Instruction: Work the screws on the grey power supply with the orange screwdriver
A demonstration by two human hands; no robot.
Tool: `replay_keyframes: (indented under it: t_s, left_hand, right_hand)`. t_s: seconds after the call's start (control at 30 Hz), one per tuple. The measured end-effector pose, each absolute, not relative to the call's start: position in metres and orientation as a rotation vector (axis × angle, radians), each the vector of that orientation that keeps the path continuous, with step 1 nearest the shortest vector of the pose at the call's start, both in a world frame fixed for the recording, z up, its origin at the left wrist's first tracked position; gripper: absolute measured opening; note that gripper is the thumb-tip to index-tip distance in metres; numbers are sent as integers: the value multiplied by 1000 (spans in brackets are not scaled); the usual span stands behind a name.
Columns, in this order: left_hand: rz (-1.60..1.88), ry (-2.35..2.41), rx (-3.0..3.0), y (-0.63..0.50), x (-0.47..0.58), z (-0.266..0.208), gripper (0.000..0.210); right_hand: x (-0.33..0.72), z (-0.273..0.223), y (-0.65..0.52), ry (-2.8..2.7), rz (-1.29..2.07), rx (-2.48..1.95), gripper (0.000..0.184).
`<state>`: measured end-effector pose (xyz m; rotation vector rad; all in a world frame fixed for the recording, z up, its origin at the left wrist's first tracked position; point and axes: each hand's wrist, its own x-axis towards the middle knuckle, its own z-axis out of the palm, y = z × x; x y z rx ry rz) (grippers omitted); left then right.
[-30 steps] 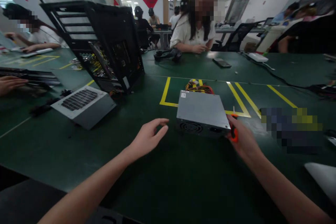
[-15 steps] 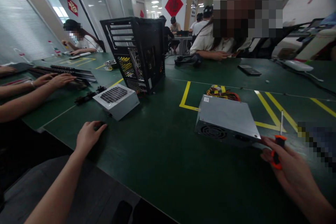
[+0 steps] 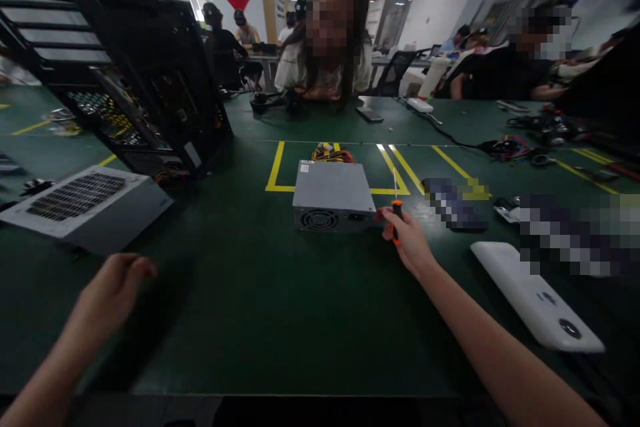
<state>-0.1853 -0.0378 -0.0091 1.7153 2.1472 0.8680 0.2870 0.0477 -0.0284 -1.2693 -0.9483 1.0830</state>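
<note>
My right hand (image 3: 411, 240) is closed around a screwdriver (image 3: 397, 213) with an orange and black handle, its metal shaft pointing up. The fingertips of that hand touch the right front corner of a grey power supply unit (image 3: 334, 188). Its fan grille and socket face me, and a bundle of coloured cables lies behind it. My left hand (image 3: 111, 290) is over the table at the left, its fingers loosely bent with nothing visible in them. Beyond it lies a second power supply unit (image 3: 95, 203) with a mesh grille on top.
A black computer case (image 3: 150, 80) stands at the left on the green table (image 3: 250, 320). To the right lie a white device (image 3: 537, 297), blurred-out dark items and cables (image 3: 515, 147). A phone (image 3: 369, 114) is farther back. A person (image 3: 325, 67) leans on the far side.
The view has turned right, shifting the case and power supplies left in the picture. My left hand has lifted from its resting place, fingers more bent. My right hand keeps the screwdriver at the power supply's corner.
</note>
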Motion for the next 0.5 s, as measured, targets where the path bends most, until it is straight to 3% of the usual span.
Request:
replay_keyframes:
  t_s: [0.23,0.5]
  left_hand:
    - [471,1212,2312,-2,29,5,26]
    - [572,1065,2514,34,90,-11,28]
  right_hand:
    - [290,-25,45,-1015,1089,-1268,27]
    - [293,-22,44,-1080,1087,-1262,30]
